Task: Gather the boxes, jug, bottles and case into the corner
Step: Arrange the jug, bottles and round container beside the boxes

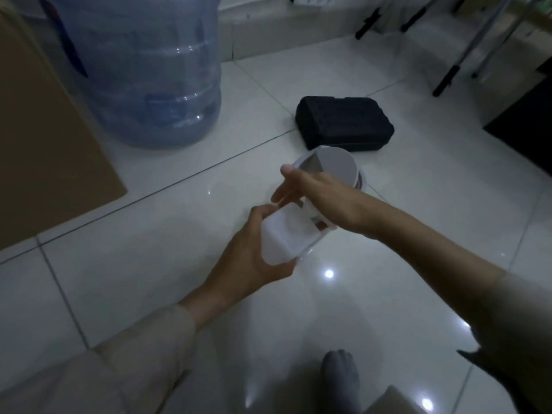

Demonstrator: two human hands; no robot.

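Note:
A white plastic bottle (pixel 286 231) with a built-in handle hangs tilted above the floor. My left hand (pixel 251 258) grips its base from below. My right hand (pixel 313 192) lies over its upper side near the handle, fingers closed around it. A second white bottle (pixel 334 165) shows just behind my right hand; whether it touches that hand I cannot tell. The black case (pixel 343 124) lies flat on the tiles beyond them. The big blue water jug (pixel 143 70) stands at the far left, beside a brown cardboard box (pixel 44 150).
White glossy floor tiles (pixel 149 279) reflect ceiling lights. Black-tipped stand legs (pixel 448 76) and a dark cabinet (pixel 525 124) stand at the far right. A low white ledge (pixel 283 28) runs behind the jug. My socked foot (pixel 340 380) is at the bottom.

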